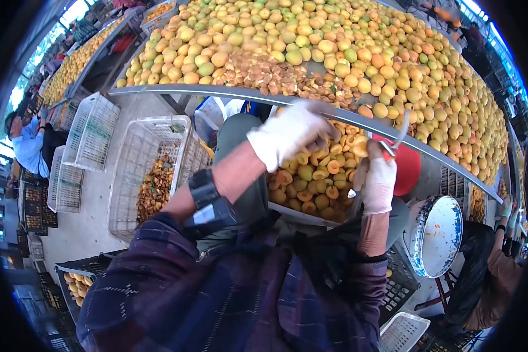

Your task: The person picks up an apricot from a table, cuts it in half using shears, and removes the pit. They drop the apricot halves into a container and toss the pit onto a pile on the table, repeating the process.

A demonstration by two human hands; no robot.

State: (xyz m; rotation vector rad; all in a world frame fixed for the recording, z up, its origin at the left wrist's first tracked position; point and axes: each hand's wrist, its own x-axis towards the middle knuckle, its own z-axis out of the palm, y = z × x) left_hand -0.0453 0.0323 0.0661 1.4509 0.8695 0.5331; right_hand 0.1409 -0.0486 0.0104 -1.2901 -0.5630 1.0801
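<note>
My left hand [290, 134], in a white glove, is over the crate just below the table edge; its fingers are smeared by motion. My right hand [376, 179], also gloved, is closed around a knife [388, 149] with a red handle and a curved blade pointing up. An apricot piece [359, 145] shows at the fingertips of that hand. Below both hands, between my knees, is a crate of halved apricots [308, 190]. Ahead, whole apricots [311, 35] cover the table, with a heap of apricot pits [264, 73] near its edge.
A metal rim [217, 91] borders the table. To the left is a white crate [118, 188] with scraps inside. A red bucket [409, 170] and a paint-worn round stool [440, 237] stand at right. Other people [29, 138] sit at both sides.
</note>
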